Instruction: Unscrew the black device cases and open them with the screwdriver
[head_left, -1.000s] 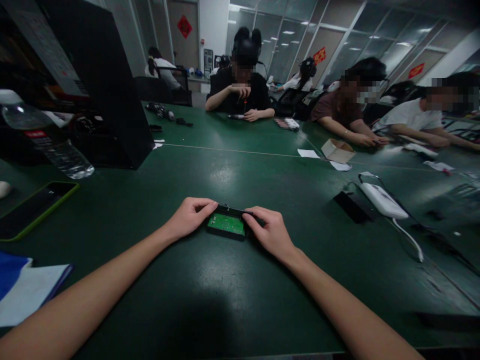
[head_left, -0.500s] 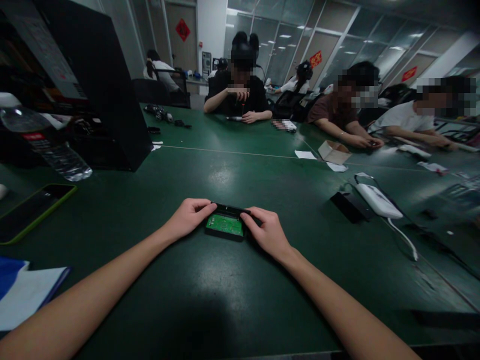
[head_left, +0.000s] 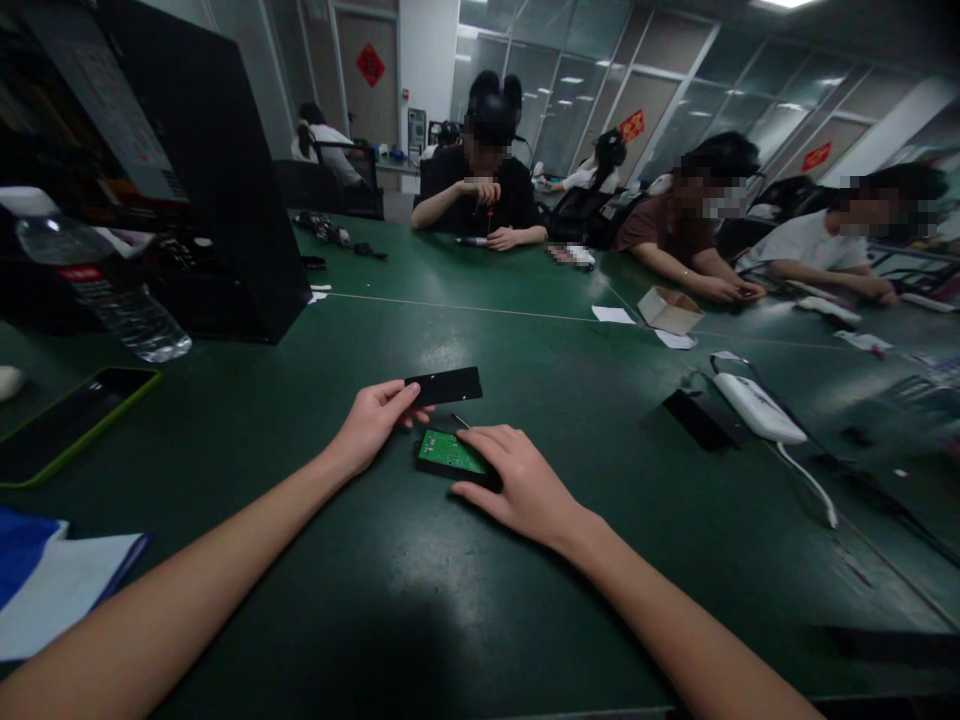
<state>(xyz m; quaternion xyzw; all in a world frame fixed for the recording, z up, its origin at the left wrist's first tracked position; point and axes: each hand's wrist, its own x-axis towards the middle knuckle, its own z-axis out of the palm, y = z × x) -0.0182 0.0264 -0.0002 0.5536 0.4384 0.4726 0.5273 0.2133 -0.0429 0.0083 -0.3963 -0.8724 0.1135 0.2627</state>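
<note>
My left hand [head_left: 373,422] pinches one end of a flat black cover plate [head_left: 451,385], held tilted above the table. Below it lies a shallow black case [head_left: 444,468] with a green circuit board [head_left: 450,452] facing up inside. My right hand [head_left: 523,480] is over the right end of this case, fingers across the far side and thumb along the near side. Part of the case is hidden under that hand. A thin pale sliver [head_left: 460,421] shows beyond the fingertips; I cannot make out what it is.
At left are a phone in a green case [head_left: 82,420], a water bottle [head_left: 105,285] and a large black computer case [head_left: 217,180]. A white power strip [head_left: 757,400] with cables and a small box [head_left: 670,310] are at right. Several people sit across the green table [head_left: 360,620].
The black cover has come off the case and is raised in my left hand. My right hand has shifted from the cover's edge down around the case's right end.
</note>
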